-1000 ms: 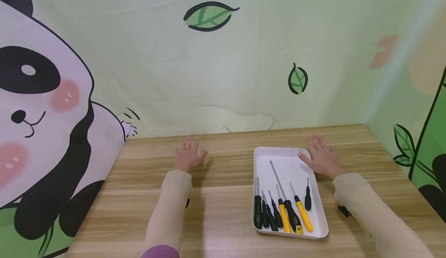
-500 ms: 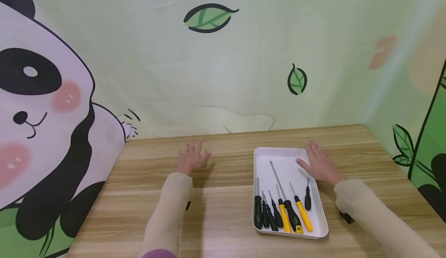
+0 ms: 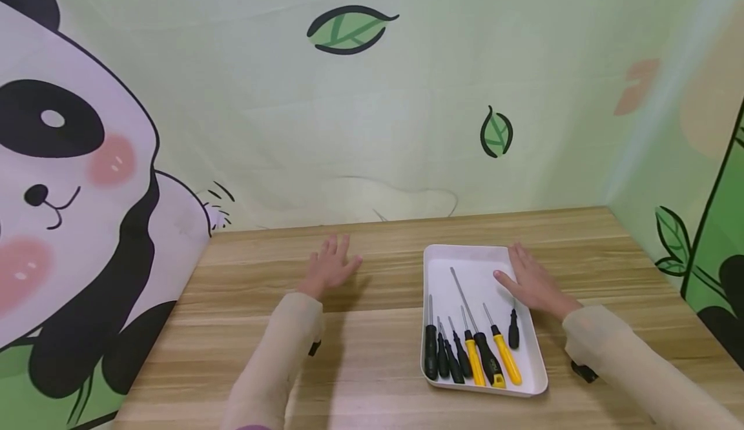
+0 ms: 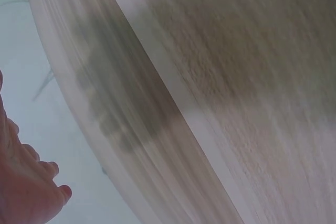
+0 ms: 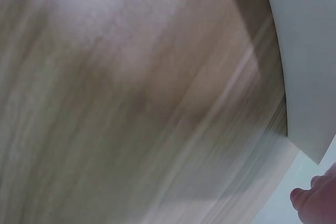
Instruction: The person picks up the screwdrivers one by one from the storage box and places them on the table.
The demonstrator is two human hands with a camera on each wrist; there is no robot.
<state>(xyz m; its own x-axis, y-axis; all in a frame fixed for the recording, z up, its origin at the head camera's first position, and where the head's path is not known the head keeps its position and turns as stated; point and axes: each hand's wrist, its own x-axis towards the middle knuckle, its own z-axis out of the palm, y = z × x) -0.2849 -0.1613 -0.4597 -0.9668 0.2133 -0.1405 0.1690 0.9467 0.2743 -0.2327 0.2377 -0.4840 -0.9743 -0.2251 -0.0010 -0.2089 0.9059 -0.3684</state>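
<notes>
My left hand [image 3: 332,267] hovers over the wooden table with fingers straight and thumb out to the side, holding nothing; its shadow falls on the wood in the left wrist view. On the right, my right hand [image 3: 536,283] overlaps the far right corner of a white tray [image 3: 473,259] in the head view, fingers straight, thumb over the tray. In the tray lie several screwdrivers: black-handled ones on the left, such as one screwdriver [image 3: 431,352], two yellow-handled ones, including one screwdriver [image 3: 507,358], and a short black screwdriver [image 3: 514,332] apart at the right.
The wooden table [image 3: 372,365] runs back to a pale green backdrop [image 3: 395,120] printed with leaves. A large printed panda [image 3: 75,178] stands at the left. Bands with black devices [image 3: 584,371] sit at the wrists.
My left hand has drifted right and slightly nearer. The right hand has come a little nearer along the tray's right edge. Tray and screwdrivers have stayed put.
</notes>
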